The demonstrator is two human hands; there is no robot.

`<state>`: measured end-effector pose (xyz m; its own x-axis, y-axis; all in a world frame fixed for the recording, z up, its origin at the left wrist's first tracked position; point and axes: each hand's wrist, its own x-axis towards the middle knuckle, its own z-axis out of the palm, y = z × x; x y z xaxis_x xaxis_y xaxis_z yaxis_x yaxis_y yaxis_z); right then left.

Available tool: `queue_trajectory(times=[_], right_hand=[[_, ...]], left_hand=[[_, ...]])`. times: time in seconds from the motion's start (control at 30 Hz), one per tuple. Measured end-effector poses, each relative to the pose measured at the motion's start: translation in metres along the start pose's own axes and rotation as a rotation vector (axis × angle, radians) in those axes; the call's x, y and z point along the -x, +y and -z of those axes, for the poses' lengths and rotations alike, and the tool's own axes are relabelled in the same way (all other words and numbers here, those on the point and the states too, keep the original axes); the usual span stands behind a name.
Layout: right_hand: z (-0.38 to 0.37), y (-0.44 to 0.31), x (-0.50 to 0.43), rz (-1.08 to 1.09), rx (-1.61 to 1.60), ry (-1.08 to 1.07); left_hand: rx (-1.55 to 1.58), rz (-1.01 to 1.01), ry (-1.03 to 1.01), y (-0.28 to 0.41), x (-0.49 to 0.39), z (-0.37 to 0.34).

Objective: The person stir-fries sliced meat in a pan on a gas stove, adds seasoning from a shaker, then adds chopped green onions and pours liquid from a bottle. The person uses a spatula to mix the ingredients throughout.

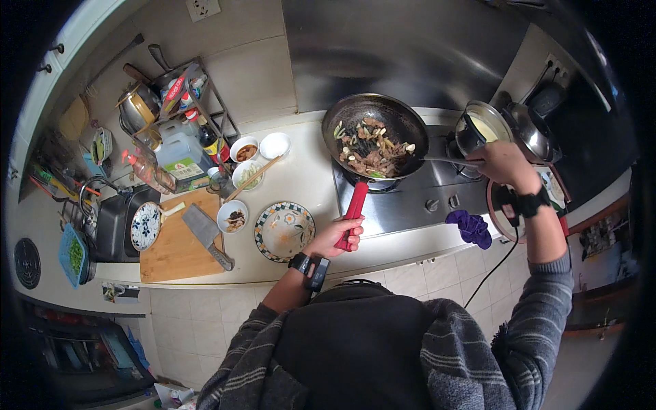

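Note:
My left hand (pixel 332 238) is closed around the red-covered handle (pixel 355 201) of a dark wok (pixel 409 115). The wok sits over a burner of the steel gas stove (pixel 405 210). Browned meat slices (pixel 379 163), pale garlic pieces and bits of scallion lie in it. In my right hand (pixel 505 161) is the handle of a metal cooking utensil (pixel 451 161), which reaches left over the wok's rim. Its working end is hard to make out among the food. Just beyond my right hand stands a steel pot (pixel 467 134) with pale yellow contents.
A flower-patterned plate (pixel 284 233) lies left of the wok handle. Further left, a cleaver (pixel 202 228) rests on a wooden cutting board (pixel 164 261). Chopsticks (pixel 256 177) lie across a small bowl. A purple cloth (pixel 470 229) hangs at the stove's front edge.

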<state>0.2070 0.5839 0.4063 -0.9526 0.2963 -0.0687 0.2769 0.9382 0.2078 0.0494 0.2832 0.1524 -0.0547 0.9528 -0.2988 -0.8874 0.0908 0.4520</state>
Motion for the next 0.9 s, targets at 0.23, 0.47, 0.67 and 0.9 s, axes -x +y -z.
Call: queue_trajectory(times=[0.23, 0.47, 0.67, 0.9], right_hand=[[-0.084, -0.004, -0.104, -0.152, -0.202, 0.226], [-0.117, -0.065, -0.079, -0.083, -0.226, 0.065], [-0.016, -0.016, 0.007, -0.038, -0.261, 0.034], [-0.031, -0.040, -0.029, 0.041, -0.290, -0.127]], left_hand=[[-0.029, -0.021, 0.038, 0.000, 0.002, -0.004], [-0.043, -0.037, 0.069, -0.002, 0.001, -0.006], [0.000, -0.004, 0.024, -0.001, -0.001, -0.002], [-0.044, -0.018, 0.013, -0.001, 0.001, -0.005]])
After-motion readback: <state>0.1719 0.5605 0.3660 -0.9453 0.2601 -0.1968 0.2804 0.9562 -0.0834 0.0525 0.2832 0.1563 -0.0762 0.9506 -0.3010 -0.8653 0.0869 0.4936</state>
